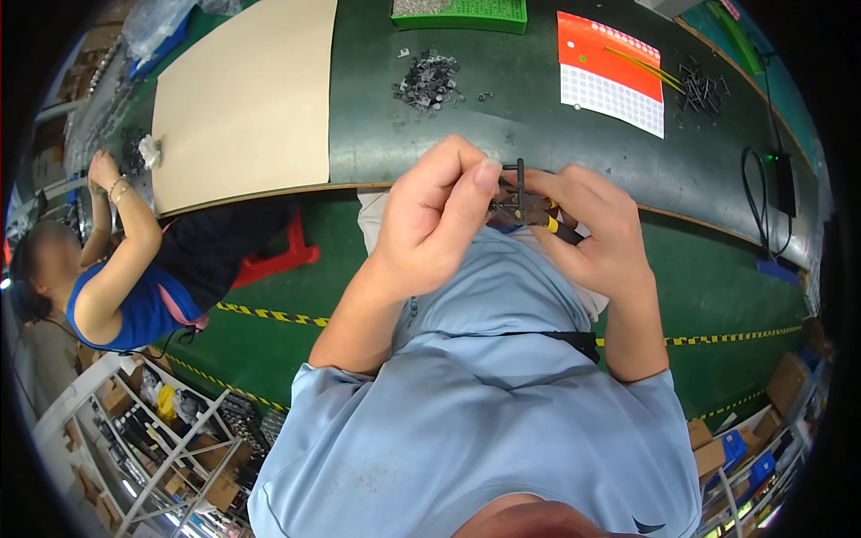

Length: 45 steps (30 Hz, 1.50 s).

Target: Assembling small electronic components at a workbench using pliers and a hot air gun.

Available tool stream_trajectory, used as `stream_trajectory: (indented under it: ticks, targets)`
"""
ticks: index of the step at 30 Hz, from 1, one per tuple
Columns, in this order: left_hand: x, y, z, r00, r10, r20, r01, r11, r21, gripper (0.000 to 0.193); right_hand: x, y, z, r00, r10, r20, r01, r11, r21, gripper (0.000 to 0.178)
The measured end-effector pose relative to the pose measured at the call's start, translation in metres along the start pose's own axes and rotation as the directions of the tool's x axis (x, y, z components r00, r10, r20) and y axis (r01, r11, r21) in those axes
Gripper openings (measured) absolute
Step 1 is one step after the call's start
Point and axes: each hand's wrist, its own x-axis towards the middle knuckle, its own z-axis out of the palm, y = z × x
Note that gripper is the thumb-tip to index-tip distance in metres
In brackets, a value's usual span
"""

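Just past the table's near edge, above my lap, both hands meet at a small black part with a thin upright bar [521, 184]. My left hand [435, 211] is closed, thumb and forefinger pinched together at the part's left side; what sits in the pinch is too small to make out. My right hand [596, 224] is curled round the part from the right. Dark and yellow pieces [563, 230] show between its fingers; their kind is unclear.
On the dark green table lie small grey and black parts [429, 81], a red-and-white sticker sheet [612, 76], yellow tweezers [641, 65] and black screws [702, 88]. A green tray [484, 20] stands behind. Left are a beige board [247, 99] and a co-worker [121, 287] on a red stool [291, 247].
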Motion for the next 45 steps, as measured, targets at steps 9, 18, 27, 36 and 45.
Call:
stream_trajectory:
  ticks: [9, 18, 27, 36, 45]
  targets:
    - [0.002, 0.006, 0.004, 0.998, -0.051, -0.044, 0.051, 0.999, -0.004, 0.017, 0.004, 0.0, -0.008, 0.999, -0.046, -0.012, 0.044, 0.993, -0.105, 0.057]
    - [0.015, 0.002, 0.007, 0.997, -0.049, -0.063, 0.059, 0.983, 0.175, 0.02, 0.011, 0.009, -0.017, 0.999, -0.014, 0.037, 0.02, 0.987, -0.16, 0.055]
    - [0.03, -0.012, 0.001, 0.995, 0.011, -0.103, 0.021, 0.951, 0.308, 0.02, 0.012, 0.039, -0.013, 0.989, 0.032, -0.142, -0.049, 0.991, -0.123, 0.042]
    - [0.032, -0.014, -0.017, 0.984, 0.085, -0.154, -0.006, 0.892, 0.452, 0.024, 0.026, 0.046, -0.015, 0.857, 0.296, -0.423, -0.353, 0.933, -0.062, 0.022]
    - [0.052, -0.024, -0.061, 0.936, 0.164, -0.313, 0.159, 0.596, 0.787, 0.03, 0.027, 0.075, -0.048, 0.785, 0.235, -0.574, -0.474, 0.824, -0.31, 0.03]
